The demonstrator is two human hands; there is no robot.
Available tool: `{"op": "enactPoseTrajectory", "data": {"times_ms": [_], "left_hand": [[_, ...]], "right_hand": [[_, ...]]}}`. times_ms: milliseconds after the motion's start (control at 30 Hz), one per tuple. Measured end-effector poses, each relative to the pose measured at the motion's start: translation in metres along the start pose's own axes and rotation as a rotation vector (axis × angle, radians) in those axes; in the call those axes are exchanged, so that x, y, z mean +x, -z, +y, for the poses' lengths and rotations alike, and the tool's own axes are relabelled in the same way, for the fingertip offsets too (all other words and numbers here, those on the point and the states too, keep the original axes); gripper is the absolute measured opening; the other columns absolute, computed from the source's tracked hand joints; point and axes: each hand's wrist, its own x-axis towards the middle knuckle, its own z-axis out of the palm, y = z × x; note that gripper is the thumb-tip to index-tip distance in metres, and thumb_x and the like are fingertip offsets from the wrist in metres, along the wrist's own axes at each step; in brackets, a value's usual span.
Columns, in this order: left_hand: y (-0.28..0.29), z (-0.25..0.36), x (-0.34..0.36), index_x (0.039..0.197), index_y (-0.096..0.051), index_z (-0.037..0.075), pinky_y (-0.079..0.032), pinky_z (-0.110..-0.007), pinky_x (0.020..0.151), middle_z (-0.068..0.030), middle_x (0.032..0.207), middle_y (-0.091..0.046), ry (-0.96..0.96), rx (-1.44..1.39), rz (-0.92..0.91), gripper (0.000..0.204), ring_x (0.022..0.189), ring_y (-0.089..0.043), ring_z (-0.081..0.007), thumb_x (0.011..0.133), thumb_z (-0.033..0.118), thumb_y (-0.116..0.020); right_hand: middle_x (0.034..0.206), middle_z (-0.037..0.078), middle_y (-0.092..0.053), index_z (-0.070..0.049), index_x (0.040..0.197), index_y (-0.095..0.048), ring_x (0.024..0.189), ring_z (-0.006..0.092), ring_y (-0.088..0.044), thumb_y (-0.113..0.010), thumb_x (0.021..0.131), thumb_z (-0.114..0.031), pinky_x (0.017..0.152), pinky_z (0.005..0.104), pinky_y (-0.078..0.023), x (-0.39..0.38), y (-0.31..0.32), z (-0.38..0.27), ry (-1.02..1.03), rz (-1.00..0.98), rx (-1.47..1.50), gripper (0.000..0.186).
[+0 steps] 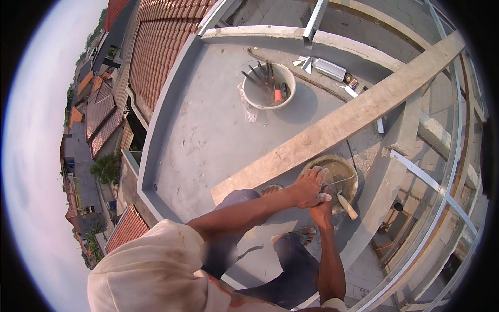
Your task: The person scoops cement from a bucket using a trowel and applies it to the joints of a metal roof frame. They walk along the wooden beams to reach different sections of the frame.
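My left hand [309, 186] and my right hand [322, 207] meet over the near side of a round basin [356, 179] of grey-brown mortar. The left hand's fingers stretch forward, dusted with pale powder, and it overlaps the right. Most of the right hand's fingers are hidden behind it, so what they hold, if anything, does not show. Beside the right hand, a trowel's wooden handle [347, 206] leans over the basin's near rim. A thin pale line crosses the mortar; I cannot make out what it is.
A long plank [338, 122] runs diagonally across the grey rooftop slab [202, 135]. Beyond it stands a white bucket [289, 99] of tools. Metal offcuts [328, 69] lie near the far wall. Metal framing [416, 169] and a drop are at right; tiled roofs lie below at left.
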Motion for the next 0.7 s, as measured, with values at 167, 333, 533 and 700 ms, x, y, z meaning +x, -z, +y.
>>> {"op": "enactPoseTrajectory", "data": {"times_ms": [167, 333, 533, 700], "left_hand": [[0.006, 0.009, 0.06, 0.153, -0.033, -0.005, -0.038, -0.054, 0.113, -0.0277, 0.148, -0.042, -0.228, 0.135, -0.04, 0.09, 0.143, -0.039, -0.0437, 0.091, 0.049, -0.071], [0.006, -0.006, 0.106, 0.147, -0.044, -0.002, -0.041, -0.051, 0.109, -0.0243, 0.142, -0.049, -0.261, 0.498, -0.174, 0.06, 0.136, -0.047, -0.0396, 0.095, 0.023, -0.064], [0.0, -0.015, 0.154, 0.125, -0.063, 0.001, -0.045, -0.05, 0.103, -0.0221, 0.125, -0.063, -0.198, 0.681, -0.212, 0.034, 0.123, -0.061, -0.0368, 0.094, 0.013, -0.059], [-0.016, -0.018, 0.181, 0.116, -0.067, -0.002, -0.054, -0.049, 0.096, -0.0254, 0.114, -0.07, -0.255, 0.594, -0.255, 0.029, 0.112, -0.068, -0.0416, 0.093, 0.015, -0.062]], "right_hand": [[0.113, 0.025, -0.066, 0.008, 0.119, -0.063, 0.109, 0.0441, -0.063, -0.066, 0.089, -0.009, 0.093, 0.0488, -0.05, 0.021, 0.065, -0.035, 0.025, -0.227, -0.465, 0.034], [0.117, 0.023, -0.066, 0.004, 0.118, -0.067, 0.114, 0.0379, -0.06, -0.062, 0.092, -0.011, 0.099, 0.0501, -0.045, 0.028, 0.08, -0.002, 0.28, -0.188, -0.986, 0.031], [0.116, 0.02, -0.069, 0.001, 0.107, -0.075, 0.113, 0.0333, -0.06, -0.057, 0.092, -0.011, 0.097, 0.0461, -0.042, 0.017, 0.093, 0.053, 0.29, -0.145, -1.191, 0.027], [0.101, 0.016, -0.07, -0.001, 0.098, -0.076, 0.104, 0.0296, -0.061, -0.06, 0.09, -0.016, 0.092, 0.0454, -0.04, 0.015, 0.098, 0.117, 0.283, -0.021, -1.184, 0.023]]}}
